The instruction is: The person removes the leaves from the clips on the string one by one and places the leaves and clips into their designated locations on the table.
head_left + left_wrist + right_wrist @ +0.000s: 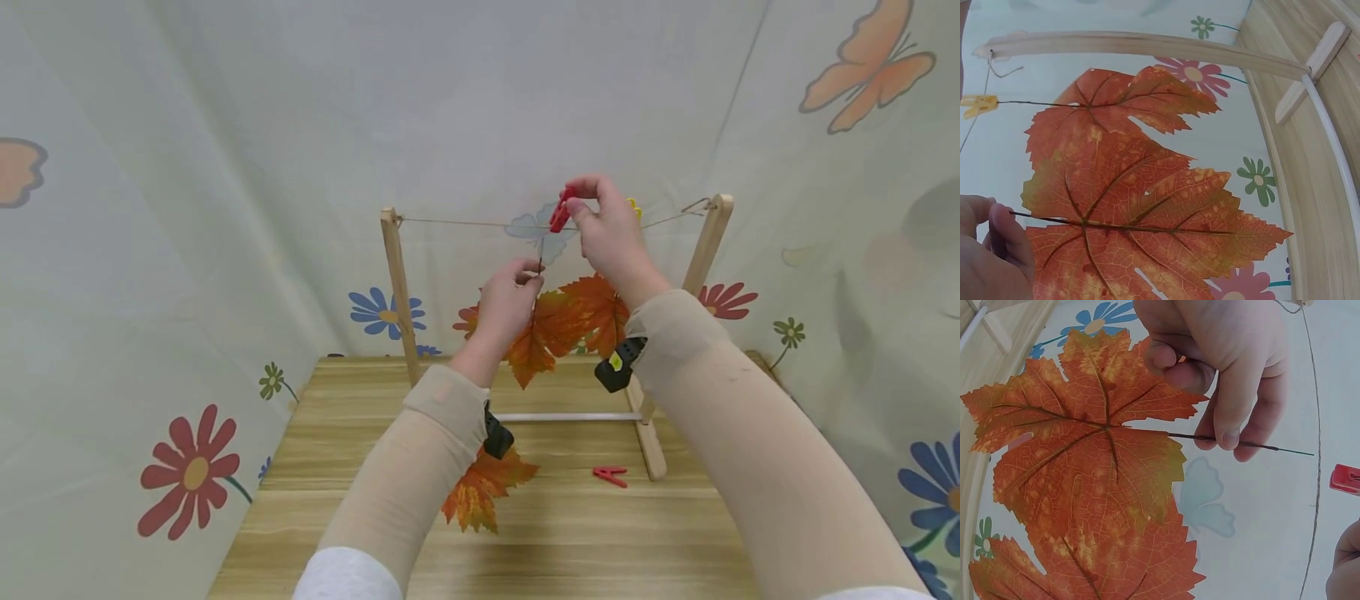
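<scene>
My left hand (pixel 512 304) pinches the dark stem of an orange maple leaf (pixel 1141 219) between thumb and fingertips. The stem's thin tip points up to the twine (pixel 1317 425), close beside it in the right wrist view. Above, my right hand (pixel 609 233) pinches a red clothespin (pixel 561 210) right at the twine. Another orange leaf (pixel 600 312) hangs from the twine by its stem, held by a yellow clothespin (pixel 979 105). In the left wrist view, the held leaf overlaps that hanging one.
Wooden posts (pixel 397 292) carry the twine, joined low by a white rod (pixel 570 417). On the wooden table (pixel 585 542) lie a second red clothespin (pixel 611 476) and another orange leaf (pixel 487 492), partly hidden by my left forearm. A flower-printed curtain (pixel 300 125) surrounds the table.
</scene>
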{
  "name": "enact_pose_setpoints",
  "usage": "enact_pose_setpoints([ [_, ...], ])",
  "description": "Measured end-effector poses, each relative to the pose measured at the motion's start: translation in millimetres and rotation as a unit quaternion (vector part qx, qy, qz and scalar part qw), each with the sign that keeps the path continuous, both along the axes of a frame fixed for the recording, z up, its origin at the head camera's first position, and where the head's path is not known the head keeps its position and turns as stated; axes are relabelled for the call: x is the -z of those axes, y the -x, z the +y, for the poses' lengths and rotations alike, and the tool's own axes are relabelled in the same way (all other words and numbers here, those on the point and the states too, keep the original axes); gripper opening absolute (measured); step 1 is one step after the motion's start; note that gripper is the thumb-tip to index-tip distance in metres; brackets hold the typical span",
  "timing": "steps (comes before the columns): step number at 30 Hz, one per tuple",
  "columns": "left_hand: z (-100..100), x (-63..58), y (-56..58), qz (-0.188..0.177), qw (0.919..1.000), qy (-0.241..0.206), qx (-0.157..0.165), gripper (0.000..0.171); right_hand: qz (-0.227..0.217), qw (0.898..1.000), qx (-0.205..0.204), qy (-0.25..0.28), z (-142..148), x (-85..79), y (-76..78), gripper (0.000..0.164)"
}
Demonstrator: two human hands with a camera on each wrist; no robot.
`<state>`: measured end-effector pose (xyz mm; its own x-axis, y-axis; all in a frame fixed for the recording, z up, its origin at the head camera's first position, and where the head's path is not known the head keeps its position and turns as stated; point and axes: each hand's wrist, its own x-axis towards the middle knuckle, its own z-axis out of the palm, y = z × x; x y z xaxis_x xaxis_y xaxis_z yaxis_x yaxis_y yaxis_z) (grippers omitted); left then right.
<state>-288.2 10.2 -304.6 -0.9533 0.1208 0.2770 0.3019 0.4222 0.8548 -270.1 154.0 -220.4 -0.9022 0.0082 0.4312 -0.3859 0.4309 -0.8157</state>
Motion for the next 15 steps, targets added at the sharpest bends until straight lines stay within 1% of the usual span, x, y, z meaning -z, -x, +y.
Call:
enact_pose_setpoints([
  [3, 0.4, -1.6, 0.9, -0.003, 1.0, -0.001, -0.001, 0.019, 0.002, 1.0, 0.005, 0.008, 1.4, 1.3, -1.1, 0.034],
  [8, 4.0, -5.8, 2.0, 0.003, 1.0, -0.008, 0.004, 0.019, 0.012, 1.0, 0.004, 0.026, 4.8, 5.3, -4.1, 0.038],
  [12, 6.0, -5.4, 1.1, -0.005, 0.9997, -0.022, 0.002, 0.016, 0.006, 0.999, 0.0, 0.035, 6.2, 7.5, -6.8, 0.04],
  [15, 5.5, -5.1, -0.3, -0.007, 0.9997, -0.024, 0.0, 0.015, 0.002, 0.999, -0.005, 0.046, 7.2, 10.1, -7.5, 0.041],
])
